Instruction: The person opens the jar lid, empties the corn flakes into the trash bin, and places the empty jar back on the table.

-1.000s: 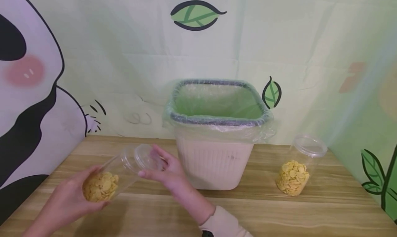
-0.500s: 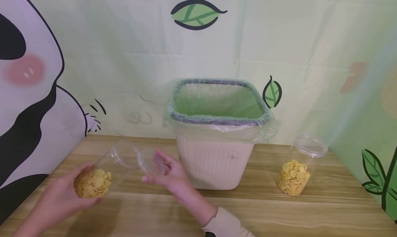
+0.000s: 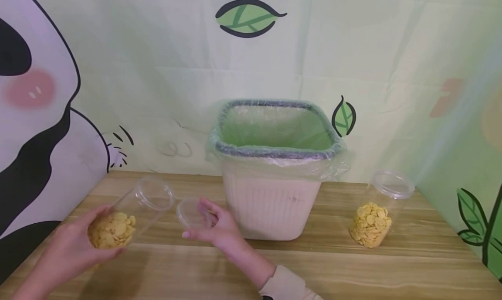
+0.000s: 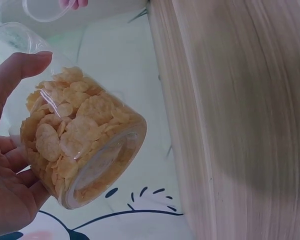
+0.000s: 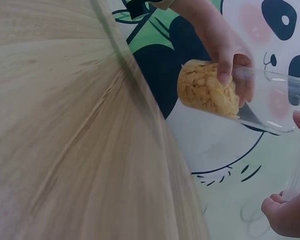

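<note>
My left hand [image 3: 72,243] grips a clear plastic jar [image 3: 143,204] round its lower part, tilted with its mouth up and to the right. Yellow corn flakes [image 4: 75,130] fill roughly the bottom half of it. The jar is held above the table, as the left wrist view shows. My right hand [image 3: 221,228] holds a clear round lid [image 3: 192,213] between thumb and fingers. That lid is off the jar, a short way to the right of its open mouth. In the right wrist view, part of the right hand [image 5: 290,212] shows at the edge.
A pale waste bin [image 3: 272,204] with a clear plastic liner over its dark rim stands at mid-table. To its right stands a second clear jar [image 3: 370,223] of corn flakes, lid on. Behind the wooden table [image 3: 333,274] hangs a printed backdrop [image 3: 176,95].
The lid has come away from the jar's mouth. My left hand has drawn the jar left and slightly down, while my right hand has shifted a little right and down with the lid.
</note>
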A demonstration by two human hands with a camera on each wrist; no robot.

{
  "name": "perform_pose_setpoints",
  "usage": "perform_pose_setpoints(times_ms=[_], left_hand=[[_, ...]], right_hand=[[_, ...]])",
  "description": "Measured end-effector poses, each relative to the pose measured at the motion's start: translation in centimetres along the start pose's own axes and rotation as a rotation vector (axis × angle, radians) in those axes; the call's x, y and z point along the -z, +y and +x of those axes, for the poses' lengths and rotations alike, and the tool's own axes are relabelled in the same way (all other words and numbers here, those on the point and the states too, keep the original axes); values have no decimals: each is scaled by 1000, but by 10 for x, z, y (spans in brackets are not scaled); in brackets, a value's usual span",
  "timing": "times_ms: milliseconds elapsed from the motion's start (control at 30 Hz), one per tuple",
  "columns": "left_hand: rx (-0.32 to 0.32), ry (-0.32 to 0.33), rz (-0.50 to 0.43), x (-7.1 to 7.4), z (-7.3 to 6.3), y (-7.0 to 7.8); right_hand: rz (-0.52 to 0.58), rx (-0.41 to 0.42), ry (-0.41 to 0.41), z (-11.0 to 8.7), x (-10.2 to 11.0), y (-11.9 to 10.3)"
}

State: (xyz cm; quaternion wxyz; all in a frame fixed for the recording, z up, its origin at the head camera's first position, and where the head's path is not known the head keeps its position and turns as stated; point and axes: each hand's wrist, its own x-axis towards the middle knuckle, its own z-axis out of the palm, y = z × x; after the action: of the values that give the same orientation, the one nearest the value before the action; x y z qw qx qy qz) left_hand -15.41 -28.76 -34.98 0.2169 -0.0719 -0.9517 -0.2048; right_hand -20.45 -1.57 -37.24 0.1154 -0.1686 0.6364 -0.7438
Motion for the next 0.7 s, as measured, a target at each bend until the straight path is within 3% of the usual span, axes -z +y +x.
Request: perform_pose_setpoints(times_ms=[400, 700], left_hand=[[31, -39, -1, 1, 0, -1], [36, -48, 10, 1, 1, -1]], right_hand=[[-108, -28, -44, 12, -4, 24], [-301, -41, -40, 20, -5, 35]])
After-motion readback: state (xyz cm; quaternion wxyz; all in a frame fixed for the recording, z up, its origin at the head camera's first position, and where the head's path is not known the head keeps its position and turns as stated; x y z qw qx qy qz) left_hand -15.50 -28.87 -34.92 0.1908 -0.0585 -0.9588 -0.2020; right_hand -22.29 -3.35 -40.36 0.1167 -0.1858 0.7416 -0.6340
